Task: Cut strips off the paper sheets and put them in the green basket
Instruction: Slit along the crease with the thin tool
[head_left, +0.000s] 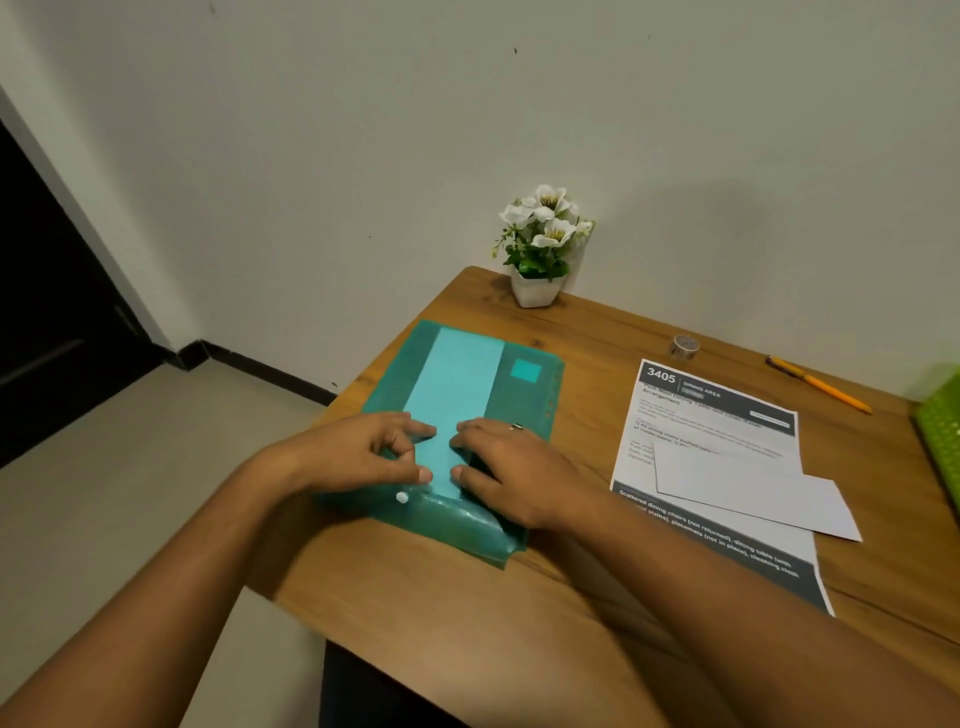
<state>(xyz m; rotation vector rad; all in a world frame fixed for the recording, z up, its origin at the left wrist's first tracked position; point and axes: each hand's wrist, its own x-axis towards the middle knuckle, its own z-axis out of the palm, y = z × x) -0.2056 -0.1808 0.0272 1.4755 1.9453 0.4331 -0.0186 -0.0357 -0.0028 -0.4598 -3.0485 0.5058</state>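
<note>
A translucent green plastic folder (524, 400) lies on the left part of the wooden table (519, 613), with a pale sheet (457, 379) showing through it. My left hand (363, 452) and my right hand (509, 467) rest on the folder's near end, fingertips on either side of the pale sheet. Whether they pinch the sheet or only press on the folder I cannot tell. A printed paper sheet (727, 415) lies to the right, with a blank white paper piece (753, 493) on top of it. The green basket (943, 431) is cut off by the right edge.
A white pot of white flowers (540, 249) stands at the table's back left corner by the wall. A tape roll (683, 347) and a yellow cutter knife (818, 383) lie behind the printed sheet. The table's left edge drops to the floor.
</note>
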